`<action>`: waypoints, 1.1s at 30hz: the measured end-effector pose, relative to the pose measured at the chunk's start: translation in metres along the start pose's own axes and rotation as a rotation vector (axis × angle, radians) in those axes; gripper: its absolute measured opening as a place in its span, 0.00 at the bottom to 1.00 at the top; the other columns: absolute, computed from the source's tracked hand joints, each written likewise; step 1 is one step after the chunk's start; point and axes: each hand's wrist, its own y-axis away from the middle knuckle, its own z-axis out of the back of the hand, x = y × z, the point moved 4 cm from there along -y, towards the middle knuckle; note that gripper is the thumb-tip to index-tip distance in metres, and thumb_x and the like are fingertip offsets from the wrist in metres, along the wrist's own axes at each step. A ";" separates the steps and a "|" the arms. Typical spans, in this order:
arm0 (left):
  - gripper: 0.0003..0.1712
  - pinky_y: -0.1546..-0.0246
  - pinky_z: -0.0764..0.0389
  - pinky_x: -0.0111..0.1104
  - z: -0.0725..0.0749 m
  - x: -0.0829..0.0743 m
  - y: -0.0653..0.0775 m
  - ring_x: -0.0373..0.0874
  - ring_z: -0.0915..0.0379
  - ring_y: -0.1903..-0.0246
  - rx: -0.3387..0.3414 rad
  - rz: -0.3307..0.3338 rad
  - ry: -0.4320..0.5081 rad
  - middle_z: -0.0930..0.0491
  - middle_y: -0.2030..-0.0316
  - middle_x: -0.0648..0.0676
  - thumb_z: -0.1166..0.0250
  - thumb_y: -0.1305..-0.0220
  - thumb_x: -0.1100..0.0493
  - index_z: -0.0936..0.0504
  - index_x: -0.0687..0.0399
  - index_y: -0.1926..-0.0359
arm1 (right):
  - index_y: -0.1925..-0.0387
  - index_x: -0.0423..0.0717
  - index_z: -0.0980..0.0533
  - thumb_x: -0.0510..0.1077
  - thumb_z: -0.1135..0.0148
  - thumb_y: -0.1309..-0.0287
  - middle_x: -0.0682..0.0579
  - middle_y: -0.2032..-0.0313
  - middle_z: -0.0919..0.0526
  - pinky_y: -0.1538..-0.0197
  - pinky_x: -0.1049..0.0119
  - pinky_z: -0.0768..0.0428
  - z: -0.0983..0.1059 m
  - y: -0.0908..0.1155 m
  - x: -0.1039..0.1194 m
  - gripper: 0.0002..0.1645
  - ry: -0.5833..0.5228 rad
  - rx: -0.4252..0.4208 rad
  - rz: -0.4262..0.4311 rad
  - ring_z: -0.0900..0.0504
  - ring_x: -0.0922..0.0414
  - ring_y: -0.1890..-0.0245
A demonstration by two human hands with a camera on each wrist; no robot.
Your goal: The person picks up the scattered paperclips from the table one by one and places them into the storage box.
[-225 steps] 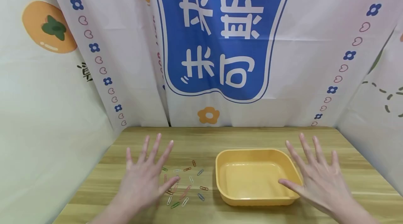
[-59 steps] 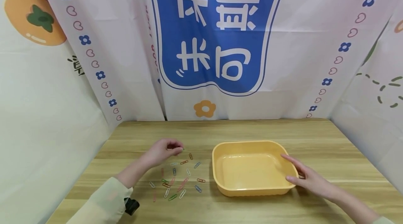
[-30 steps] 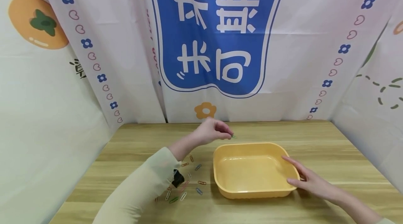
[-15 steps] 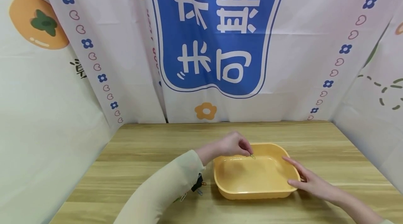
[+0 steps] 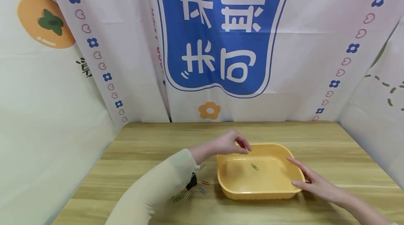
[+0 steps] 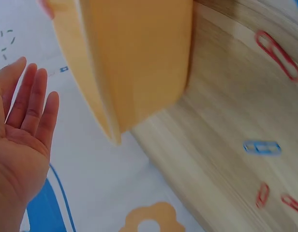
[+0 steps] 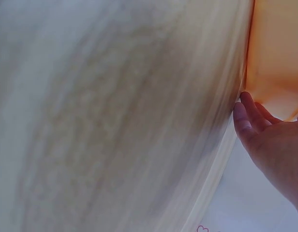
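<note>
A green paper clip [image 5: 254, 166] lies on the floor of the yellow plastic tray [image 5: 260, 195]. Over the tray's far left rim hovers my left hand [image 5: 231, 143], its fingers loosely bent and holding nothing. In the left wrist view the fingers of that left hand [image 6: 25, 130] are relaxed and apart from the tray's outer wall [image 6: 139, 63]. My right hand [image 5: 310, 179] holds the tray by its right side, with index finger and thumb at the rim. The right wrist view shows fingertips of the right hand [image 7: 275, 140] against the tray's outer wall [image 7: 279, 43].
Loose paper clips lie on the wooden table [image 5: 151, 140] left of the tray: red [image 5: 205, 183], blue [image 5: 202, 191], white [image 5: 187, 196] and green [image 5: 176, 199] ones. My left sleeve [image 5: 161, 183] hides others. A printed cloth [image 5: 300, 88] hangs behind the table.
My left hand picked up the green paper clip, carried it right over the tray and let go of it inside. My right hand went from spread open to holding the tray's right side.
</note>
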 end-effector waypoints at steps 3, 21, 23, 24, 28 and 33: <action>0.05 0.61 0.21 0.26 0.010 0.000 0.018 0.32 0.23 0.67 -0.013 0.002 0.015 0.16 0.68 0.46 0.32 0.40 0.66 0.14 0.63 0.63 | 0.27 0.33 0.52 0.26 0.47 0.36 0.80 0.34 0.47 0.49 0.74 0.26 0.000 0.001 0.000 0.40 -0.002 0.001 0.001 0.37 0.74 0.40; 0.03 0.62 0.19 0.32 0.054 0.040 0.128 0.40 0.21 0.65 -0.154 0.141 0.033 0.16 0.65 0.48 0.32 0.38 0.63 0.14 0.53 0.64 | 0.27 0.33 0.52 0.26 0.47 0.36 0.80 0.34 0.47 0.48 0.77 0.29 0.001 0.000 0.000 0.40 0.023 -0.005 0.002 0.39 0.76 0.39; 0.03 0.61 0.19 0.32 0.055 0.049 0.133 0.41 0.21 0.64 -0.169 0.152 0.023 0.16 0.64 0.50 0.33 0.37 0.64 0.14 0.54 0.63 | 0.27 0.34 0.51 0.26 0.46 0.36 0.79 0.34 0.48 0.48 0.77 0.29 0.001 -0.001 0.000 0.40 0.033 -0.011 -0.002 0.39 0.75 0.39; 0.03 0.61 0.19 0.32 0.055 0.052 0.135 0.41 0.21 0.63 -0.173 0.162 0.014 0.16 0.63 0.51 0.33 0.37 0.64 0.14 0.54 0.62 | 0.27 0.34 0.51 0.26 0.46 0.36 0.79 0.34 0.48 0.48 0.77 0.29 0.002 -0.001 0.000 0.40 0.033 -0.011 -0.004 0.39 0.75 0.39; 0.07 0.61 0.19 0.31 0.053 0.070 0.140 0.44 0.23 0.61 -0.168 0.200 -0.037 0.17 0.60 0.56 0.35 0.37 0.68 0.15 0.56 0.60 | 0.27 0.33 0.52 0.26 0.47 0.36 0.78 0.35 0.47 0.48 0.76 0.28 0.001 -0.001 0.000 0.40 0.025 -0.002 -0.014 0.37 0.74 0.40; 0.09 0.63 0.20 0.33 0.049 0.096 0.139 0.45 0.24 0.60 -0.160 0.281 -0.075 0.18 0.59 0.53 0.36 0.38 0.69 0.15 0.58 0.58 | 0.27 0.34 0.52 0.27 0.47 0.35 0.78 0.35 0.48 0.48 0.77 0.28 -0.001 0.000 0.000 0.40 0.020 0.003 -0.025 0.38 0.75 0.39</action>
